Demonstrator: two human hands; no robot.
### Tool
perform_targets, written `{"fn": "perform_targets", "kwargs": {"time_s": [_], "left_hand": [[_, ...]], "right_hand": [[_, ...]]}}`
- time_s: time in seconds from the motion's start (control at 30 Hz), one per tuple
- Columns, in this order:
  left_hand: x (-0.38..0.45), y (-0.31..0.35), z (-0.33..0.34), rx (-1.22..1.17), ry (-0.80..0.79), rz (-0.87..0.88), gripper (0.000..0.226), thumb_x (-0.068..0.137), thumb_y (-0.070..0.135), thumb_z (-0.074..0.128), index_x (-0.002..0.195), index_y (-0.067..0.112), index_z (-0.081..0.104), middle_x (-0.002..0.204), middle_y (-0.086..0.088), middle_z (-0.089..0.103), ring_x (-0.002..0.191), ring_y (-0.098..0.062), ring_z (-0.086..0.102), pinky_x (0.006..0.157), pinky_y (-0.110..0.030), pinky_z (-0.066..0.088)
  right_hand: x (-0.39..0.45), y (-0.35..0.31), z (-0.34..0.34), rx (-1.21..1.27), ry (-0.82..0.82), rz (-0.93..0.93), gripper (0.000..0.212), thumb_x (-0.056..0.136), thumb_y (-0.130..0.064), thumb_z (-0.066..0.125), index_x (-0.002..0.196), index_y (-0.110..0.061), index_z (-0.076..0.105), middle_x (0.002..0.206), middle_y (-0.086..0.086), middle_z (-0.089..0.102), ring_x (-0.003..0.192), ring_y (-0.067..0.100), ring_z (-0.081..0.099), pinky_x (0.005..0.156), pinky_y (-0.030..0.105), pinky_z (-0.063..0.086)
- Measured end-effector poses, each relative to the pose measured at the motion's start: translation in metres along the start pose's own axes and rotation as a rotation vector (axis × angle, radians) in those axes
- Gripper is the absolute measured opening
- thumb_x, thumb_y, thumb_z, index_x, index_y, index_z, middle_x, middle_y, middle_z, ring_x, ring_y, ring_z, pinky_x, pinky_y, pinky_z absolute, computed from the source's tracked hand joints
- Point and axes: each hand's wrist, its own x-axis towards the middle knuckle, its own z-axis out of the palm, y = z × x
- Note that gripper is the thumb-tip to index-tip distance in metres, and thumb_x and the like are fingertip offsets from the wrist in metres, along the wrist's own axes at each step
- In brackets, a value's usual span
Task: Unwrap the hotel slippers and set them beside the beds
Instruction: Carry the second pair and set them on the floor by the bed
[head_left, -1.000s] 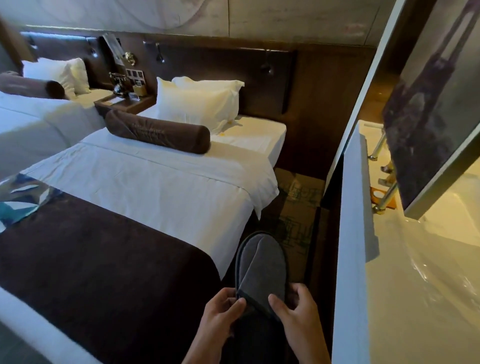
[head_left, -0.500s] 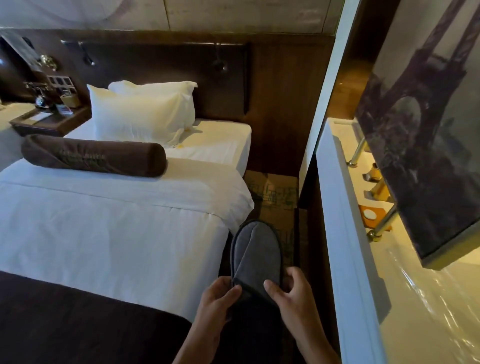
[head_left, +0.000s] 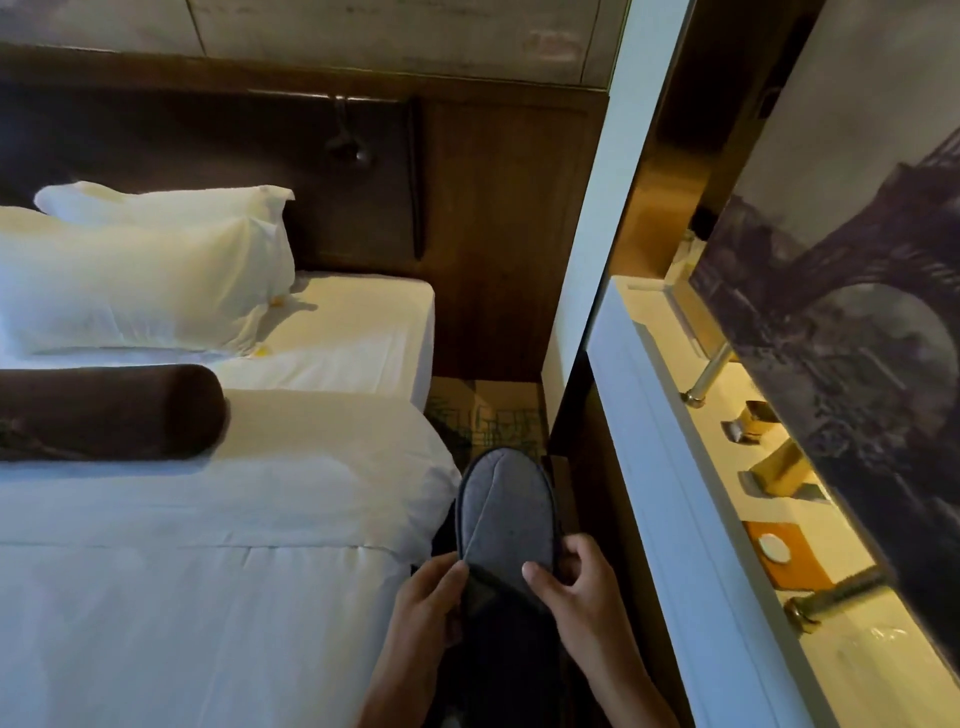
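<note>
A grey hotel slipper with a dark rim is held toe-forward in the narrow gap right of the bed. My left hand pinches its left edge near the opening. My right hand grips the right edge, thumb on top and fingers curled underneath. No wrapper shows on it. Whether a second slipper lies under it I cannot tell; the heel end is dark and partly hidden by my hands.
The bed carries white pillows and a brown bolster. Patterned carpet runs between the bed and a white partition. Behind the glass lies a lit bathroom ledge with metal fittings. A dark wooden headboard closes the far end.
The view has swung right and moved closer to the head of the bed; the second bed and nightstand left the frame. Both hands keep the same hold on the slipper.
</note>
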Motion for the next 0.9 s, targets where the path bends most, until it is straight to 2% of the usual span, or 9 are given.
{"fn": "perform_targets", "kwargs": {"time_s": [0.07, 0.13, 0.2, 0.33, 0.4, 0.47, 0.6, 0.7, 0.9], "left_hand": [[0.023, 0.015, 0.003, 0.055, -0.027, 0.005, 0.016, 0.095, 0.013, 0.062, 0.089, 0.008, 0.076, 0.077, -0.014, 0.071, 0.069, -0.021, 0.066, 0.057, -0.030, 0.051], [0.043, 0.024, 0.003, 0.100, -0.042, 0.029, 0.013, 0.093, 0.010, 0.065, 0.085, 0.005, 0.074, 0.064, -0.006, 0.066, 0.052, -0.009, 0.059, 0.043, -0.021, 0.043], [0.061, 0.032, 0.005, 0.131, -0.051, 0.041, 0.018, 0.092, 0.009, 0.066, 0.074, 0.009, 0.070, 0.054, 0.002, 0.058, 0.044, -0.006, 0.050, 0.039, -0.019, 0.037], [0.090, 0.046, 0.010, 0.111, -0.064, -0.007, 0.020, 0.090, 0.018, 0.069, 0.070, 0.021, 0.071, 0.058, 0.005, 0.061, 0.055, -0.014, 0.056, 0.050, -0.027, 0.042], [0.103, 0.051, 0.012, 0.096, -0.057, -0.025, 0.012, 0.085, 0.025, 0.072, 0.074, 0.021, 0.074, 0.065, 0.000, 0.068, 0.065, -0.021, 0.063, 0.060, -0.035, 0.049], [0.116, 0.055, 0.014, 0.094, -0.051, -0.039, 0.012, 0.078, 0.033, 0.072, 0.074, 0.022, 0.075, 0.067, -0.003, 0.069, 0.068, -0.024, 0.064, 0.064, -0.038, 0.049], [0.143, 0.052, 0.022, 0.114, -0.023, -0.061, 0.014, 0.078, 0.034, 0.071, 0.071, 0.022, 0.073, 0.064, -0.002, 0.064, 0.064, -0.023, 0.059, 0.059, -0.036, 0.046], [0.166, 0.043, 0.031, 0.111, 0.000, -0.073, 0.015, 0.087, 0.024, 0.069, 0.073, 0.021, 0.074, 0.063, -0.003, 0.063, 0.064, -0.025, 0.057, 0.058, -0.036, 0.045], [0.243, -0.015, 0.047, 0.139, 0.010, -0.089, 0.013, 0.092, 0.018, 0.066, 0.081, 0.019, 0.073, 0.066, 0.000, 0.069, 0.061, -0.016, 0.065, 0.055, -0.029, 0.051]], "right_hand": [[0.021, -0.010, 0.004, -0.010, 0.005, 0.013, 0.047, 0.078, -0.043, 0.076, 0.116, -0.023, 0.057, 0.107, -0.004, 0.065, 0.099, 0.012, 0.064, 0.087, 0.040, 0.059], [0.039, -0.018, 0.007, -0.029, 0.009, 0.030, 0.053, 0.078, -0.046, 0.075, 0.120, -0.022, 0.056, 0.111, -0.003, 0.065, 0.102, 0.013, 0.063, 0.087, 0.038, 0.059], [0.056, -0.024, 0.010, -0.047, 0.013, 0.038, 0.054, 0.078, -0.046, 0.075, 0.122, -0.021, 0.055, 0.114, 0.000, 0.065, 0.103, 0.016, 0.064, 0.087, 0.040, 0.059], [0.087, -0.030, 0.016, -0.068, 0.033, 0.046, 0.051, 0.080, -0.041, 0.076, 0.121, -0.018, 0.056, 0.114, 0.001, 0.065, 0.105, 0.020, 0.064, 0.088, 0.044, 0.057], [0.102, -0.031, 0.018, -0.059, 0.030, 0.044, 0.047, 0.080, -0.040, 0.077, 0.117, -0.019, 0.057, 0.109, 0.001, 0.066, 0.102, 0.019, 0.065, 0.085, 0.044, 0.059], [0.118, -0.031, 0.021, -0.044, 0.014, 0.047, 0.044, 0.080, -0.040, 0.077, 0.114, -0.019, 0.058, 0.106, 0.001, 0.067, 0.098, 0.018, 0.067, 0.083, 0.045, 0.060], [0.152, -0.021, 0.023, -0.017, -0.036, 0.070, 0.053, 0.081, -0.042, 0.075, 0.123, -0.016, 0.055, 0.117, 0.007, 0.067, 0.107, 0.023, 0.065, 0.090, 0.050, 0.057], [0.182, -0.007, 0.024, -0.019, -0.066, 0.088, 0.059, 0.082, -0.043, 0.074, 0.128, -0.014, 0.053, 0.125, 0.010, 0.064, 0.115, 0.025, 0.062, 0.095, 0.050, 0.055], [0.261, 0.060, 0.041, -0.044, -0.130, 0.137, 0.050, 0.085, -0.040, 0.072, 0.122, -0.011, 0.055, 0.117, 0.013, 0.065, 0.105, 0.026, 0.065, 0.088, 0.048, 0.057]]}}
